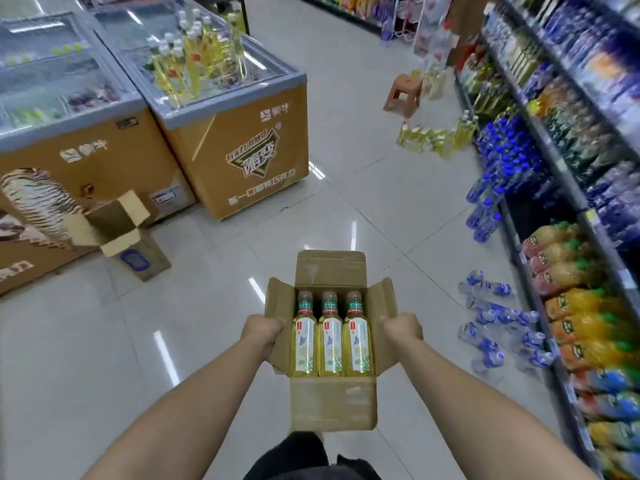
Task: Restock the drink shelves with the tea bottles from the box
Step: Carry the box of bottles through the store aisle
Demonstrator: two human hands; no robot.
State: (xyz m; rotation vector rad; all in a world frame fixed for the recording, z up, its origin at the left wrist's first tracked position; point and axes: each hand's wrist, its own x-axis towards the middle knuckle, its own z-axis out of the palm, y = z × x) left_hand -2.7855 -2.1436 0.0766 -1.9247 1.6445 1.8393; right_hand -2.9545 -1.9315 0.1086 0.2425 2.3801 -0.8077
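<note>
**Box of tea still in the air, shelves off at 3 o'clock**

So the open brown cardboard box (332, 403) is being carried out in front, straight at 12 o'clock from the body. Left hand (264, 332) is clamped on the left flap, right hand (401, 330) on the right flap, hands well apart with the box between them. Neither is nearer, it's a dead-even two-handed carry.

Inside are three yellow-green tea bottles with pale labels (331, 336), lying flat side by side and touching. Long axis runs 6 to 12 o'clock, caps pointing away at 12.

The drink shelves (568, 188) run along the right side, roughly 1 to 4 o'clock. More of what looks like the same yellow bottles (433, 136) sit on the white tiled floor (363, 188) up the aisle near an orange plastic stool (403, 95), around 1 o'clock.

My guess: the box needs setting down near the shelf first, since both hands are busy holding it. After that the right hand is the shelf-side one, so it'd be the natural pick for grabbing a bottle by the neck.
</note>
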